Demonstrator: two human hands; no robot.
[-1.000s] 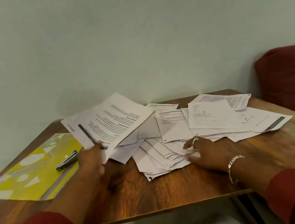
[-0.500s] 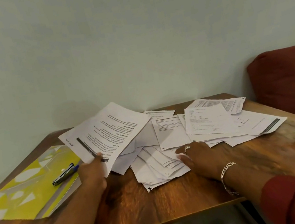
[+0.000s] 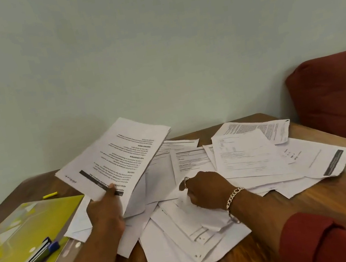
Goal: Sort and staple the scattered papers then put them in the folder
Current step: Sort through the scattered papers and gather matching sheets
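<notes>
Head view: the left hand (image 3: 105, 213) now lifts its pinched sheaf (image 3: 117, 160) higher off the tabletop (image 3: 318, 209) than a second ago, thumb on top. The right hand (image 3: 204, 188), fingers curled, has slid into the scattered papers (image 3: 252, 158) mid-table. Folder (image 3: 23, 229) and stapler (image 3: 32, 260) lie untouched at the left edge; sorting is barely begun.

head view, forward-down, close over table (image 3: 318, 209)
</notes>
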